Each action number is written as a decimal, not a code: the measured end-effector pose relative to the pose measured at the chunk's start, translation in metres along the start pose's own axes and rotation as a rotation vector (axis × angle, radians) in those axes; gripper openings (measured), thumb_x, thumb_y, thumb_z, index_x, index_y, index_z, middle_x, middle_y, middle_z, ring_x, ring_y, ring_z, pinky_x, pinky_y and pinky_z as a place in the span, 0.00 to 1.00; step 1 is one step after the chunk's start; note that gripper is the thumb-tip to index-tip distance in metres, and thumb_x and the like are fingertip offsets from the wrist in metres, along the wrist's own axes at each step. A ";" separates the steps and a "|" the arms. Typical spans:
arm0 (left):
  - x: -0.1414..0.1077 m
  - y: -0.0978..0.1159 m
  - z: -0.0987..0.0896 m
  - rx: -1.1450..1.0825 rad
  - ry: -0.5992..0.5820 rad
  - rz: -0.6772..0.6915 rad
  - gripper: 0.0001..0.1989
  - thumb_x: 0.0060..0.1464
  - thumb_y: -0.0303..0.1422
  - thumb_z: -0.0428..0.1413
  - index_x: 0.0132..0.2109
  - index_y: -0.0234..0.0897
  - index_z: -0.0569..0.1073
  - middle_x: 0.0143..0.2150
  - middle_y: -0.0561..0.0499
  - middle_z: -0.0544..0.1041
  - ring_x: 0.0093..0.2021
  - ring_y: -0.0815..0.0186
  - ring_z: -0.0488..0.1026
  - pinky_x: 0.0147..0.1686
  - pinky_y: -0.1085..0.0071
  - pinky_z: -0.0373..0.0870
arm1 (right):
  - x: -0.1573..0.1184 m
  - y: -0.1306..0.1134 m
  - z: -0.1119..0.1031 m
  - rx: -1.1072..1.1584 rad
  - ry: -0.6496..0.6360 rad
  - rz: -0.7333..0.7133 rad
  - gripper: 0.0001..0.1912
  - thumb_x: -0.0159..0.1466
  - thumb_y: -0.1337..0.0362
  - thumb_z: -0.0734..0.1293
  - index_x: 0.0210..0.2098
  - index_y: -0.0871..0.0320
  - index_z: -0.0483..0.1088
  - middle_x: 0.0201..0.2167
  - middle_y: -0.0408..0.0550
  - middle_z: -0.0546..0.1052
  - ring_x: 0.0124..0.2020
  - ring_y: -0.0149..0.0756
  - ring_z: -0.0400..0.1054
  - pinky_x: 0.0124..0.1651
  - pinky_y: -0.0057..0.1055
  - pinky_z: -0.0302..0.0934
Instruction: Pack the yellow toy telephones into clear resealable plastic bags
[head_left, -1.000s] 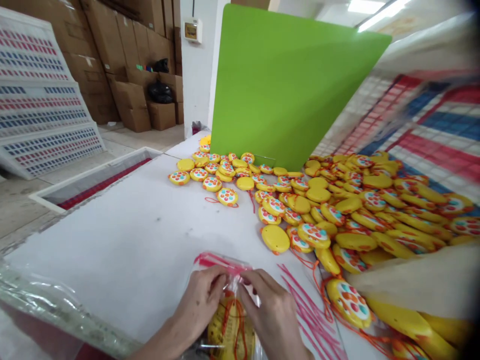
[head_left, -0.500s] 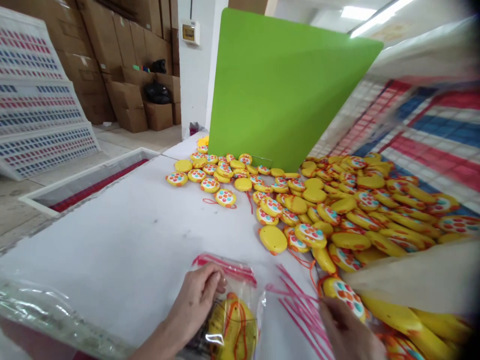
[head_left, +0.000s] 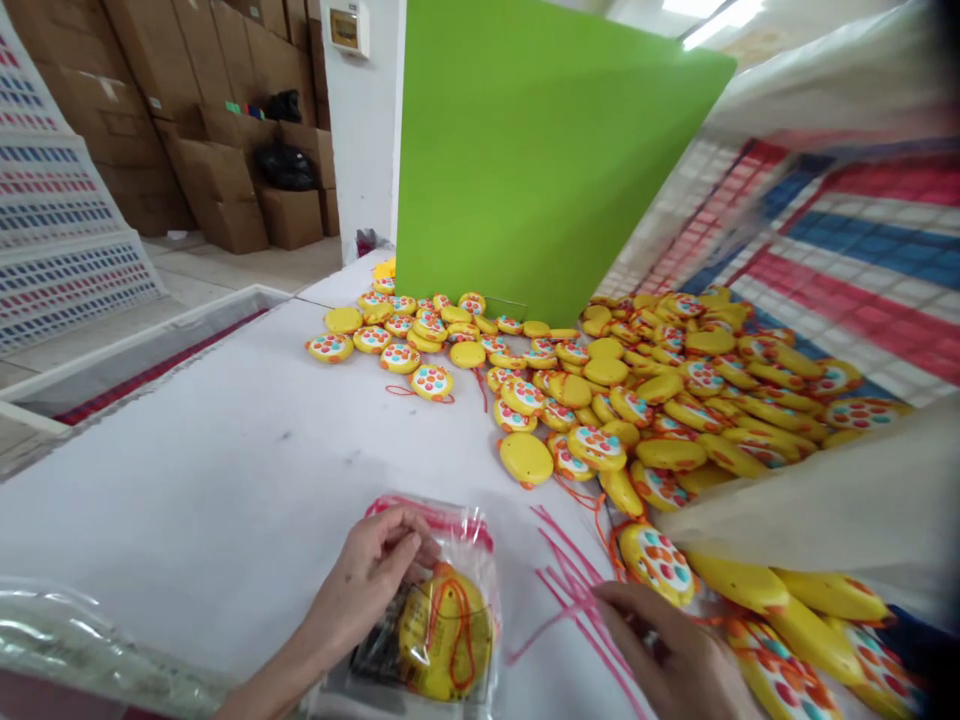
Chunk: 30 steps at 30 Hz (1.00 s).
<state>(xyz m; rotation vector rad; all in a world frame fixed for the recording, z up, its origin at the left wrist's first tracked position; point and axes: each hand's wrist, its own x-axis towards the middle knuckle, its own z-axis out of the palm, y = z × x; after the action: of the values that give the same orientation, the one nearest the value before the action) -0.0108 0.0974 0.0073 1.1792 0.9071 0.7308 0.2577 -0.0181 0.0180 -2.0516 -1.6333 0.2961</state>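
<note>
In the head view my left hand point(head_left: 367, 565) lies over the left side of a clear zip bag point(head_left: 484, 590), its thumb and fingers closed at the plastic. Inside that bag is a yellow duck-shaped toy point(head_left: 427, 640) with an orange cord loop, its back side up. My right hand point(head_left: 667, 650) is at the lower right, thumb and fingers pinched on the end of a thin pink strip point(head_left: 541, 634). More loose pink strips point(head_left: 574, 565) lie on the white table between the bag and my right hand. What the right palm covers is hidden.
A large pile of yellow toys with dotted white faces point(head_left: 667, 400) spreads over the right and back of the table point(head_left: 225, 480). A green board point(head_left: 525, 150) stands behind it. White plastic sheeting point(head_left: 825, 510) covers part of the pile. Cardboard boxes point(head_left: 217, 180) are stacked beyond.
My right hand has shifted slightly left with the pink strip, whose free end now points down-left. My left hand stays at the bag. The whole view has shifted a little.
</note>
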 end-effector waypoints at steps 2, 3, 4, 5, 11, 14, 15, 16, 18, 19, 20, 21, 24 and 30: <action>-0.002 0.003 0.001 0.017 0.003 0.001 0.10 0.54 0.38 0.50 0.32 0.36 0.66 0.32 0.49 0.74 0.35 0.63 0.74 0.35 0.69 0.70 | 0.017 -0.026 0.014 0.128 -0.089 -0.015 0.14 0.59 0.54 0.61 0.27 0.55 0.72 0.20 0.42 0.73 0.21 0.30 0.65 0.24 0.23 0.61; -0.003 0.004 0.001 0.026 0.002 0.007 0.10 0.54 0.38 0.49 0.33 0.36 0.66 0.32 0.49 0.74 0.35 0.63 0.74 0.35 0.70 0.70 | 0.025 -0.036 0.022 0.182 -0.118 -0.015 0.12 0.58 0.55 0.63 0.29 0.55 0.72 0.22 0.43 0.74 0.22 0.30 0.65 0.25 0.24 0.61; -0.003 0.005 0.001 0.035 -0.001 0.017 0.09 0.54 0.38 0.49 0.33 0.36 0.67 0.32 0.49 0.74 0.36 0.63 0.74 0.35 0.70 0.70 | 0.032 -0.043 0.030 0.234 -0.147 -0.011 0.11 0.57 0.56 0.64 0.31 0.56 0.72 0.25 0.43 0.75 0.22 0.30 0.65 0.26 0.25 0.61; -0.004 0.005 0.001 0.044 -0.005 0.029 0.09 0.55 0.37 0.49 0.33 0.35 0.67 0.33 0.49 0.74 0.36 0.63 0.74 0.35 0.70 0.70 | 0.037 -0.048 0.037 0.288 -0.184 -0.006 0.11 0.56 0.57 0.65 0.34 0.56 0.72 0.28 0.44 0.76 0.22 0.30 0.65 0.26 0.26 0.61; -0.006 0.003 -0.004 0.078 -0.013 0.038 0.10 0.56 0.38 0.48 0.33 0.36 0.66 0.33 0.48 0.75 0.36 0.63 0.73 0.36 0.69 0.69 | 0.048 -0.049 0.061 0.674 -0.297 0.060 0.08 0.56 0.60 0.65 0.28 0.59 0.64 0.19 0.38 0.64 0.21 0.26 0.58 0.23 0.22 0.51; -0.007 0.000 -0.010 0.095 0.023 0.016 0.09 0.57 0.38 0.47 0.38 0.38 0.65 0.32 0.50 0.76 0.36 0.63 0.74 0.37 0.69 0.68 | 0.044 -0.044 0.061 0.756 -0.225 0.047 0.07 0.56 0.61 0.64 0.28 0.58 0.62 0.18 0.36 0.61 0.20 0.25 0.54 0.22 0.22 0.49; -0.007 -0.001 -0.012 0.095 0.025 0.009 0.08 0.57 0.38 0.47 0.39 0.38 0.64 0.32 0.51 0.76 0.36 0.64 0.74 0.38 0.69 0.68 | 0.042 -0.042 0.061 0.758 -0.212 0.036 0.07 0.56 0.62 0.64 0.27 0.58 0.62 0.18 0.36 0.60 0.20 0.25 0.54 0.22 0.22 0.49; -0.007 -0.001 -0.014 0.092 0.024 0.003 0.08 0.57 0.38 0.47 0.38 0.38 0.64 0.32 0.51 0.76 0.36 0.64 0.73 0.38 0.69 0.68 | 0.040 -0.041 0.061 0.751 -0.212 0.028 0.07 0.56 0.62 0.63 0.26 0.59 0.63 0.18 0.36 0.60 0.20 0.25 0.53 0.22 0.22 0.48; -0.007 -0.002 -0.016 0.088 0.025 0.000 0.09 0.56 0.37 0.48 0.33 0.37 0.66 0.31 0.51 0.75 0.35 0.64 0.72 0.37 0.70 0.67 | 0.036 -0.040 0.062 0.722 -0.238 0.032 0.07 0.56 0.64 0.61 0.23 0.59 0.63 0.17 0.36 0.58 0.19 0.25 0.52 0.22 0.22 0.47; -0.007 -0.001 -0.017 0.084 0.034 -0.004 0.09 0.55 0.36 0.48 0.31 0.37 0.66 0.30 0.52 0.74 0.35 0.64 0.72 0.35 0.71 0.67 | 0.033 -0.041 0.062 0.699 -0.257 0.041 0.07 0.56 0.66 0.60 0.23 0.59 0.64 0.16 0.36 0.58 0.18 0.25 0.51 0.21 0.22 0.47; -0.007 -0.001 -0.017 0.081 0.043 -0.011 0.09 0.55 0.35 0.47 0.29 0.36 0.66 0.29 0.52 0.73 0.34 0.65 0.71 0.34 0.71 0.67 | 0.031 -0.042 0.062 0.671 -0.270 0.046 0.07 0.56 0.67 0.59 0.23 0.59 0.65 0.15 0.36 0.57 0.18 0.26 0.51 0.21 0.22 0.47; -0.007 0.000 -0.017 0.080 0.053 -0.016 0.09 0.54 0.33 0.46 0.28 0.36 0.66 0.28 0.53 0.72 0.32 0.65 0.71 0.33 0.72 0.67 | 0.029 -0.043 0.062 0.635 -0.275 0.040 0.07 0.56 0.69 0.58 0.23 0.59 0.65 0.15 0.36 0.59 0.18 0.26 0.53 0.22 0.23 0.48; -0.007 -0.001 -0.018 0.103 0.024 -0.034 0.09 0.52 0.32 0.47 0.26 0.36 0.62 0.24 0.55 0.68 0.30 0.66 0.71 0.29 0.74 0.65 | 0.025 -0.050 0.061 0.496 -0.259 -0.058 0.11 0.55 0.73 0.55 0.23 0.58 0.66 0.20 0.40 0.67 0.24 0.29 0.62 0.29 0.24 0.55; -0.006 0.014 -0.042 0.116 0.055 -0.032 0.09 0.49 0.32 0.52 0.27 0.38 0.59 0.24 0.57 0.68 0.30 0.65 0.71 0.31 0.72 0.68 | 0.060 -0.039 0.047 0.113 -0.011 -0.192 0.11 0.59 0.72 0.53 0.31 0.58 0.66 0.34 0.48 0.72 0.35 0.35 0.68 0.38 0.30 0.61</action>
<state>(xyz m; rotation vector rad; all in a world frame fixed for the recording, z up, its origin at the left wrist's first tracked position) -0.0505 0.1143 0.0171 1.2491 1.0236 0.6952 0.2180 0.0569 0.0058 -1.7979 -1.7632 0.3243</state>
